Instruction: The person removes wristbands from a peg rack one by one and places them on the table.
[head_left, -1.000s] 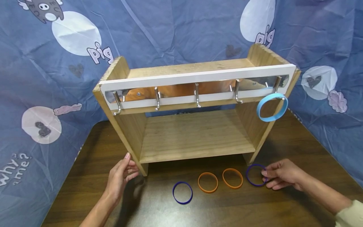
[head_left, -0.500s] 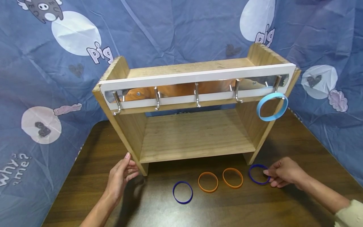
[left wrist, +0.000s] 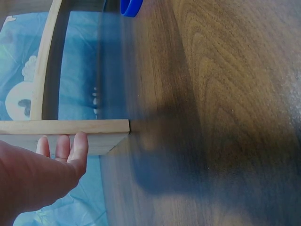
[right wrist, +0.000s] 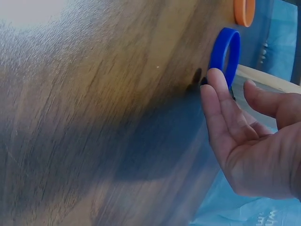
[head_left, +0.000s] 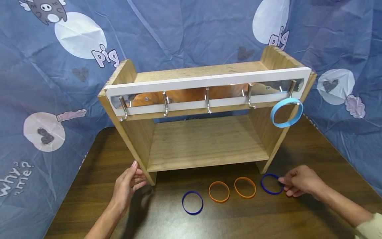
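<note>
A wooden shelf rack [head_left: 209, 142] with a white-backed row of metal hooks stands on the table. My left hand [head_left: 128, 184] rests its extended fingertips against the rack's left side panel, near the foot; the left wrist view shows these fingers [left wrist: 80, 146] on the panel. A light blue wristband [head_left: 286, 113] hangs on the far-right hook. By the rack's right foot lies a dark blue wristband [head_left: 271, 193]. My right hand [head_left: 301, 181] has its fingertips at that band's near right edge. In the right wrist view, fairly straight fingers [right wrist: 218, 84] meet the band, with the thumb apart.
Two orange wristbands [head_left: 219, 200] and another dark blue wristband [head_left: 192, 214] lie in a row in front of the rack on the brown wooden table [head_left: 244, 222]. A blue printed cloth [head_left: 194, 33] hangs behind and beside the table.
The right dark blue wristband has shifted slightly to the right, with small movements of my right hand. My left hand and the rack stay where they were.
</note>
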